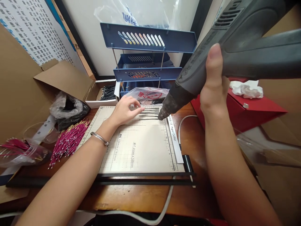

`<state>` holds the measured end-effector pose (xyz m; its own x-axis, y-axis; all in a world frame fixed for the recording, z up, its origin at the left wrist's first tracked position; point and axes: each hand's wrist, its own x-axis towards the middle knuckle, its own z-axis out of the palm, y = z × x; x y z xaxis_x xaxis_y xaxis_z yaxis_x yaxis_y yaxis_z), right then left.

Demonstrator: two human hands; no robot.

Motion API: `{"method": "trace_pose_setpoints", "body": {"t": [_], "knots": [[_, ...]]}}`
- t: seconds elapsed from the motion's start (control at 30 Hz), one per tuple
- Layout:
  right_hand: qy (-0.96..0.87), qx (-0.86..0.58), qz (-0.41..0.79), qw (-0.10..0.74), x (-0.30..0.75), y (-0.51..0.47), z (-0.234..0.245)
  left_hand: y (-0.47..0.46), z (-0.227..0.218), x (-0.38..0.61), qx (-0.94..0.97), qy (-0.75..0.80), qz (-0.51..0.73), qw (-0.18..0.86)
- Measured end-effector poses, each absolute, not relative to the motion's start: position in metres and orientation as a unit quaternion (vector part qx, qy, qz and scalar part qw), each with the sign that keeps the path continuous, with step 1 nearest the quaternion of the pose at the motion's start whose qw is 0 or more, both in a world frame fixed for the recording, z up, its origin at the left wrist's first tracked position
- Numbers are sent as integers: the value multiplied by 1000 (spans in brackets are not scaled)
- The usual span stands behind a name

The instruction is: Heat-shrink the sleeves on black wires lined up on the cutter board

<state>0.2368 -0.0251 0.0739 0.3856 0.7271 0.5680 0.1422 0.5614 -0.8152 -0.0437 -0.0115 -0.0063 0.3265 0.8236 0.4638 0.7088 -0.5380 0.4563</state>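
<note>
A grey heat gun [194,66] is gripped in my right hand [213,81], its thumb lying along the body. The nozzle points down and left, close over the right ends of several short black wires [148,115]. These wires lie side by side, spaced apart, on the cream board of a paper cutter [145,144]. At their left ends is my left hand [127,110], thumb and forefinger pinched together on the end of one black wire. The other fingers curl behind, and a silver bracelet [100,138] circles that wrist.
Blue tiered trays [148,40] stand behind the board. On the left are a bundle of magenta wires [70,138], a plastic bag [68,108] and a white box [101,102] of black wires. At right stands a red box [254,106]; a grey cable [168,201] crosses the front.
</note>
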Motion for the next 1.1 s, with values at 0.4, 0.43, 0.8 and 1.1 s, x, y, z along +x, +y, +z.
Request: {"method": "trace_pose_setpoints", "body": {"t": [0.4, 0.43, 0.8, 1.1], "knots": [[-511, -403, 179, 738, 229, -29, 73, -10, -12, -46, 767, 522, 329, 174], [-512, -402, 169, 740, 229, -27, 72, -10, -12, -47, 772, 522, 322, 165], [-520, -427, 133, 728, 238, -18, 67, -12, -6, -48, 815, 486, 273, 162], [-529, -428, 135, 720, 237, -20, 67, -14, -2, -45, 819, 481, 271, 153]]}}
